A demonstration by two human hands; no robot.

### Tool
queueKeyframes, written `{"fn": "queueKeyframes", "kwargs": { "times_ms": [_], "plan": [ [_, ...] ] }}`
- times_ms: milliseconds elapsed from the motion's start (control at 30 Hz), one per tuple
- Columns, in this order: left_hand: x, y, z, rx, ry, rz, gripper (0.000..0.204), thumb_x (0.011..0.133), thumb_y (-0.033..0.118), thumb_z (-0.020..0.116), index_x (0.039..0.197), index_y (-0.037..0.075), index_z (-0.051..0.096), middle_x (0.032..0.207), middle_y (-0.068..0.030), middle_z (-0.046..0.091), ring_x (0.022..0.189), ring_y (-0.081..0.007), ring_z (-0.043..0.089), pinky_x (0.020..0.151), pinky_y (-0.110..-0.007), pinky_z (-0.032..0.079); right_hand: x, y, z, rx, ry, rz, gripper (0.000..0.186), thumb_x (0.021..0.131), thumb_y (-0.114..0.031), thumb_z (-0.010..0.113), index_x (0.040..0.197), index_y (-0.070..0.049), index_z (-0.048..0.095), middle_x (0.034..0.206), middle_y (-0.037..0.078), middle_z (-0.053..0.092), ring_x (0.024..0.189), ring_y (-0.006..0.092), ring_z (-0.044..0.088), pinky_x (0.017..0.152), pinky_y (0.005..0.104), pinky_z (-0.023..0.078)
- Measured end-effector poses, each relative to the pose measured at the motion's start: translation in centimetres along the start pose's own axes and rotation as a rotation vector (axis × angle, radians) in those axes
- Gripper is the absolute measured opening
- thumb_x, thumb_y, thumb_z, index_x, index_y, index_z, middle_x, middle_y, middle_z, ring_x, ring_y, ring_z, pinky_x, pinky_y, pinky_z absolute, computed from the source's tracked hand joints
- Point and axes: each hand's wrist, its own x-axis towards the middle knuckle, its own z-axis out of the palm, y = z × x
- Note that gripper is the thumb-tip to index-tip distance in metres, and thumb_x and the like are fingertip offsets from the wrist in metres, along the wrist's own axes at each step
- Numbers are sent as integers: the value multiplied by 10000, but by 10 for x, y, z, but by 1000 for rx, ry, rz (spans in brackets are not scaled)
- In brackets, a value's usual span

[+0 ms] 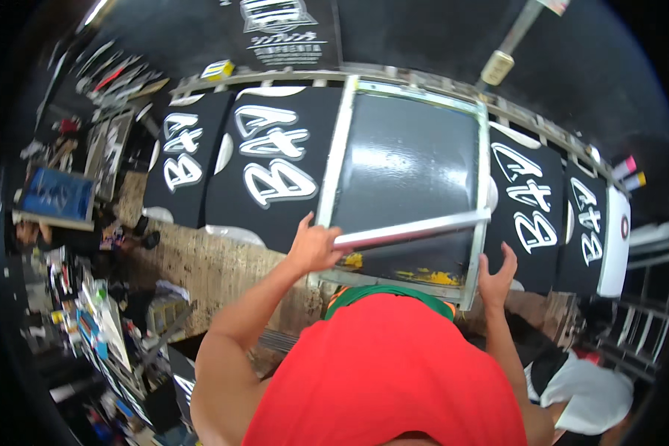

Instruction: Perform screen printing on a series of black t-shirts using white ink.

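A screen-printing frame (337, 160) with dark mesh (416, 145) lies across the bench in front of me. Slanting over its near part is a long, pale squeegee (412, 230). My left hand (316, 245) is closed around the squeegee's left end, above the frame's left rail. Beside the frame's right rail, my right hand (497, 273) is open, thumb and fingers apart; whether its thumb touches the rail I cannot tell. Yellow patches (431, 277) mark the screen's near end. Black shirts with white lettering lie on both sides, one to the left (275, 160) and one to the right (526, 197).
More printed black shirts (178, 160) line the bench outward. A small yellow box (217, 70) sits on the back ledge. A cluttered work table (104, 320) and a blue screen (56, 195) stand to the left. Another person in white (591, 390) is at lower right.
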Motion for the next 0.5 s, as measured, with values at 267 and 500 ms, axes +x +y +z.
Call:
{"fn": "queueKeyframes", "kwargs": {
  "times_ms": [267,500],
  "plan": [
    [27,-47,50,-535,176,-470,701,729,640,777,996,-8,768,874,-261,732,877,-410,730,799,-464,564,-51,80,71,665,-454,1168,933,924,-763,486,1371,51,570,1344,214,601,1229,295,582,1039,414,441],
    [8,-21,59,-612,198,-422,681,727,638,773,1019,23,777,870,-238,740,854,-389,735,796,-455,561,-87,84,55,246,-289,1101,1086,878,-854,434,1343,115,590,1381,228,590,1264,314,559,1065,410,422]
  ]
}}
